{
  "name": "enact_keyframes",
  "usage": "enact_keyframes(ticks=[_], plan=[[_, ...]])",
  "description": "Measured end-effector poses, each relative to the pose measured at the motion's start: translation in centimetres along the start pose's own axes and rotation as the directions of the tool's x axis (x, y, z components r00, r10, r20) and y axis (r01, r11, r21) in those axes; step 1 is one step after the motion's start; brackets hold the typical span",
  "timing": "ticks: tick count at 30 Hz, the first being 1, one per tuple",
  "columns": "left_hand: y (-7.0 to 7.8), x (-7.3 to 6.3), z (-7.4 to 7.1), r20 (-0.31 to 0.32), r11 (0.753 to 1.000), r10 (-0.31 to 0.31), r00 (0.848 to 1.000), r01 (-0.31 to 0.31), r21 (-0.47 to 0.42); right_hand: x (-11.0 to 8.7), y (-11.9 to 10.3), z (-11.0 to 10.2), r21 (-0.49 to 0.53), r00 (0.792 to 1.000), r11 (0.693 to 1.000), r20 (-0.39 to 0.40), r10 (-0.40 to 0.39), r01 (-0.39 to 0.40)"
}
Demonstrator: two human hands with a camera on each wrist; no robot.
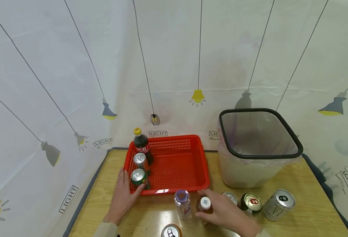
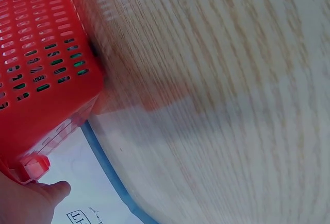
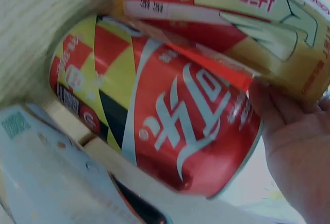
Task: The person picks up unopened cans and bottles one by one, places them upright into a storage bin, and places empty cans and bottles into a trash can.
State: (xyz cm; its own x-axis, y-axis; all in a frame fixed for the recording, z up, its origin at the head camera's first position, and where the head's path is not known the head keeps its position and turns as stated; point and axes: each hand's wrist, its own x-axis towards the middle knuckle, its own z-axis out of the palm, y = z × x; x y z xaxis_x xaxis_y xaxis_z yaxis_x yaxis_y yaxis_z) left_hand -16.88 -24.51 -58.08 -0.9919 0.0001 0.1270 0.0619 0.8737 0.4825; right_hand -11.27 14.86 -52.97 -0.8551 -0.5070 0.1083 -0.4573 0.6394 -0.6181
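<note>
My left hand [image 1: 123, 197] holds the front left corner of a red plastic basket [image 1: 203, 164], fingers along the outside and thumb over the front rim. Inside, a dark cola bottle with a yellow cap [image 1: 142, 144], a silver-topped can [image 1: 140, 160] and a green can [image 1: 139, 177] stand along the left wall. My right hand [image 1: 221, 209] grips a brown drink bottle with a white cap [image 1: 205, 204], in front of the basket; its gold and red label shows in the right wrist view. Beside it stands a clear bottle with a purple cap [image 1: 182, 204].
An orange-rimmed can [image 1: 171, 231] stands near the front edge. To the right are a red cola can [image 3: 191, 126], a gold-topped can [image 1: 252, 202] and a white can [image 1: 279, 204]. Behind them stands a lined bin with a black rim [image 1: 260, 156]. A printed curtain [image 1: 174, 65] hangs behind.
</note>
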Motion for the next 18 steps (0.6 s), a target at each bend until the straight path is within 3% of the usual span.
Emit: enact_keyframes(ticks=[4, 18], plan=[[-0.2, 0.0, 0.1, -0.007, 1.0, 0.01, 1.0, -0.01, -0.009, -0.3, -0.3, 0.6, 0.049, 0.999, 0.998, -0.004, 0.035, -0.035], [0.0, -0.1, -0.1, -0.011, 1.0, 0.01, 1.0, -0.01, -0.006, -0.5, -0.7, 1.9, 0.068, 0.988, 0.995, -0.128, 0.084, -0.076]])
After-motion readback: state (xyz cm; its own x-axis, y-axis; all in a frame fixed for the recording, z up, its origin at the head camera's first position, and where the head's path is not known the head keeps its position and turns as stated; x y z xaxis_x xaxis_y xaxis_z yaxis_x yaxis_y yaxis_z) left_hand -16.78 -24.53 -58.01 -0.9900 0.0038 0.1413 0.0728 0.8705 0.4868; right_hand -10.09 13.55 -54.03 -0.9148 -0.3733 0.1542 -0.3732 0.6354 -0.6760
